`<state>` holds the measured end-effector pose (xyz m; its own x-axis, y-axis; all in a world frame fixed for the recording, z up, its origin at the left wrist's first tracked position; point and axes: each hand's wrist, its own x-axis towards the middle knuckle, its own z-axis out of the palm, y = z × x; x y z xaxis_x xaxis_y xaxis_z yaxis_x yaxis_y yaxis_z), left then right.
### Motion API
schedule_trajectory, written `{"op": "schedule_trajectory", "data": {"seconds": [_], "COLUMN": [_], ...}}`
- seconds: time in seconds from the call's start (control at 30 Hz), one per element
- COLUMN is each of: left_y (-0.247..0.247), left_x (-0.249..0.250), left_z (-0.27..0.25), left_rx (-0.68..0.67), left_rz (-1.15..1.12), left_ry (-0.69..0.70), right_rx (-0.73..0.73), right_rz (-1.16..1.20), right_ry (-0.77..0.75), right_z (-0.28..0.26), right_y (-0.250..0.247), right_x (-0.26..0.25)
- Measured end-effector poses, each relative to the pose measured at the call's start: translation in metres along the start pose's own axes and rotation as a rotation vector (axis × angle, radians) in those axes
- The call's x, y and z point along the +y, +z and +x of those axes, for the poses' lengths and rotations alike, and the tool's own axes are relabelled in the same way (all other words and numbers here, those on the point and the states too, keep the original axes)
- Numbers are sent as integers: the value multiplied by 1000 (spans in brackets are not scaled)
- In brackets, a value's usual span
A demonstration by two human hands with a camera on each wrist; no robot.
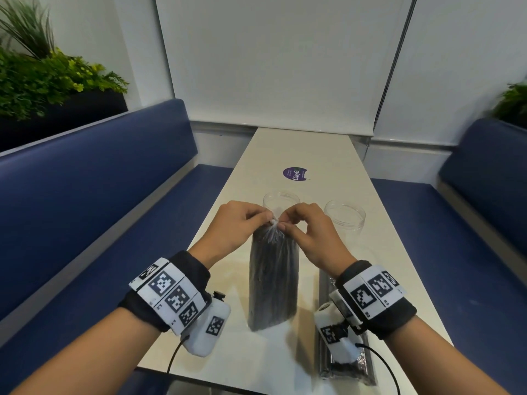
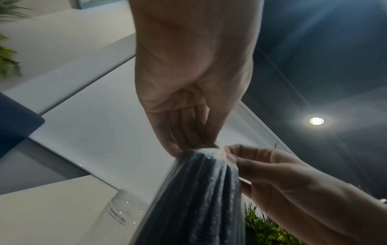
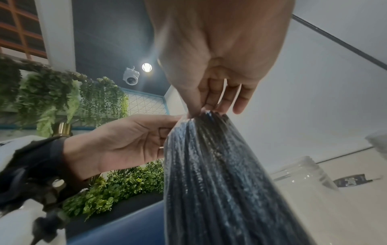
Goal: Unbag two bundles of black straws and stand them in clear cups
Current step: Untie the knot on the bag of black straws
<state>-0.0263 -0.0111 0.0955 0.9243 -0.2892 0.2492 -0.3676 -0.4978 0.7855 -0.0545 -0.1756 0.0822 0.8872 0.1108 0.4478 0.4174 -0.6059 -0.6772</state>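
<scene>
Early stage, by my read: neither bundle is out of its bag and nothing is in a cup yet. First bag of black straws (image 1: 273, 277) stands upright on the tabletop (image 1: 308, 149), bottom end down, its gathered clear-plastic neck (image 1: 274, 222) at the top and apparently not open yet. Second bag of straws (image 1: 346, 366) lies flat on the tabletop near the right edge, partly under the right wrist, and looks untouched. Two clear cups are both empty and upright: the left cup (image 1: 281, 199) sits just behind the pinched neck, the right cup (image 1: 345, 215) is beside it to the right, apart from the bag. Left hand (image 1: 238, 226) has its fingers curled with thumb and fingertips pinching the left side of the neck; the left wrist view shows the fingertips bunched tight on the twisted plastic. Right hand (image 1: 306, 233) mirrors it, thumb and forefinger pinching the right side of the same neck, the other fingers loosely extended in the right wrist view. Both hands grip only the plastic, not the straws. I can't tell if there's a knot, tie or heat seal at the neck; it's too small and blurred. Left to do: open this bag, pull the bundle, stand it in a cup, then repeat with the flat bag.
</scene>
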Motion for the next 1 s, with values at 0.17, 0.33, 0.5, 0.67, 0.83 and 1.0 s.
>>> {"op": "schedule_trajectory", "data": {"seconds": [0.17,0.33,0.5,0.67,0.83,1.0], "left_y": [-4,-6,-7,-2,7,7], "left_x": [0,1,0,-2,-10,-10], "left_z": [0,-1,-2,-6,-16,-14], "left_rx": [2,9,7,126,222,208], "left_rz": [-59,-38,-47,13,201,373], "left_ry": [-28,3,31,106,295,411], "right_rx": [33,54,40,28,70,69], "right_rz": [89,117,8,-25,91,151], "right_ry": [-2,16,-26,30,147,186], "right_z": [-4,-3,1,9,12,12], "right_y": [1,2,2,-2,1,3], "right_x": [3,0,-4,-6,-6,-8]}}
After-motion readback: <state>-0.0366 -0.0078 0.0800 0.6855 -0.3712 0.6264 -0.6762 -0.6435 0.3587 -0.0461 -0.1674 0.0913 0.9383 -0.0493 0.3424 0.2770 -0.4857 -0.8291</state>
